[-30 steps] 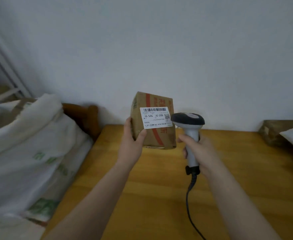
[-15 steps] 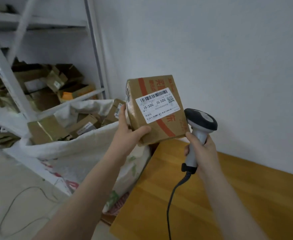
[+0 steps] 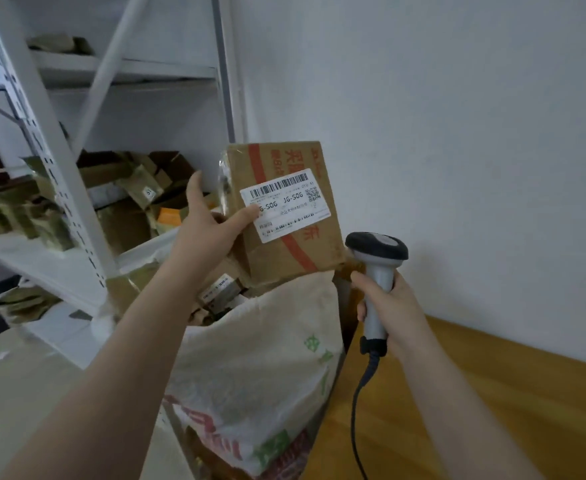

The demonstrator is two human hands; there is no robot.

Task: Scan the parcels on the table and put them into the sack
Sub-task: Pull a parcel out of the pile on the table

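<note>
A brown cardboard parcel [image 3: 284,237] with a red stripe and a white barcode label is held up by my left hand [image 3: 204,233], thumb across the label and fingers behind its left side. It hangs just above the open mouth of the white woven sack [image 3: 260,368], which has several parcels inside. My right hand [image 3: 392,306] grips the handle of a grey barcode scanner [image 3: 376,251] just right of the parcel, its black cable trailing down.
The wooden table [image 3: 475,410] fills the lower right, against a white wall. A white metal shelf rack [image 3: 49,147] with many cardboard boxes stands at the left behind the sack. Pale floor lies at the lower left.
My view has swung left from the table to the sack and shelves. My left hand has carried the parcel left over the sack's mouth; the scanner followed beside it.
</note>
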